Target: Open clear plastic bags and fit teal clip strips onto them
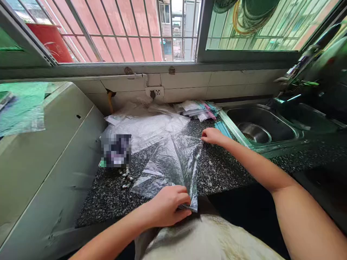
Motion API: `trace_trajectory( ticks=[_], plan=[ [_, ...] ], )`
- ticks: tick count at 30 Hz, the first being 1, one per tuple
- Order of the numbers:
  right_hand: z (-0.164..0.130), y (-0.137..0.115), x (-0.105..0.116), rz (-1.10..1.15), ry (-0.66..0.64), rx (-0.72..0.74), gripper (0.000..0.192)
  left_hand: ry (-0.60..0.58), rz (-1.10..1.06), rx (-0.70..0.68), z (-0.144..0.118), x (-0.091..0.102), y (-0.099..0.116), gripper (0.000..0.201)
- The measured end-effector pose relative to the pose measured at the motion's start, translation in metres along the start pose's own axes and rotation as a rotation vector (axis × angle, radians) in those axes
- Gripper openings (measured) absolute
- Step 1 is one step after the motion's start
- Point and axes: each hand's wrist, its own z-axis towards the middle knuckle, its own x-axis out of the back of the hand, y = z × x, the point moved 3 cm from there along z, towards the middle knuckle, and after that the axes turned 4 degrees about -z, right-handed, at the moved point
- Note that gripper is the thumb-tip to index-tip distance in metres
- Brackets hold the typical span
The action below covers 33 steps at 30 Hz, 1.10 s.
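A clear plastic bag (173, 164) is stretched over the speckled dark countertop (222, 169). My left hand (169, 207) pinches the bag's near corner at the counter's front edge. My right hand (213, 136) grips the bag's far right corner, close to the sink. Behind the bag lies a pile of more clear plastic bags (143, 124). Several small shiny bits (125, 178) lie on the counter left of the bag.
A steel sink (257, 126) is set into the counter at right, with teal strips (222, 129) beside its rim. Small packets (199, 108) lie by the tiled wall under a socket (154, 92). A grey cabinet (48, 155) stands at left. Barred windows run above.
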Motion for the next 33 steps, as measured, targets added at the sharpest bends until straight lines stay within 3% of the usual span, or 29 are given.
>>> trace_trajectory(
  ticks=[4,7,9,13,22,28,33],
  plan=[
    [-0.001,0.001,-0.009,0.005,0.024,-0.031,0.025,0.159,-0.085,0.106,0.031,0.04,-0.035,0.013],
    [0.003,-0.001,-0.013,0.021,0.041,-0.023,0.017,0.372,0.095,0.322,0.058,0.076,-0.08,0.016],
    [0.008,-0.001,-0.015,0.038,0.057,0.007,0.013,0.442,0.288,0.488,0.074,0.097,-0.11,0.015],
    [0.014,0.002,-0.012,0.084,0.153,0.098,0.012,0.498,0.368,0.568,0.093,0.123,-0.148,0.026],
    [0.018,0.014,0.012,0.168,0.467,0.335,0.009,0.403,0.38,0.445,0.13,0.143,-0.172,0.046],
    [0.018,0.016,0.029,0.199,0.597,0.4,0.012,0.35,0.365,0.438,0.143,0.147,-0.178,0.024],
    [0.023,0.018,0.035,0.15,0.647,0.406,0.01,0.416,0.39,0.429,0.133,0.156,-0.173,0.02]
  ],
)
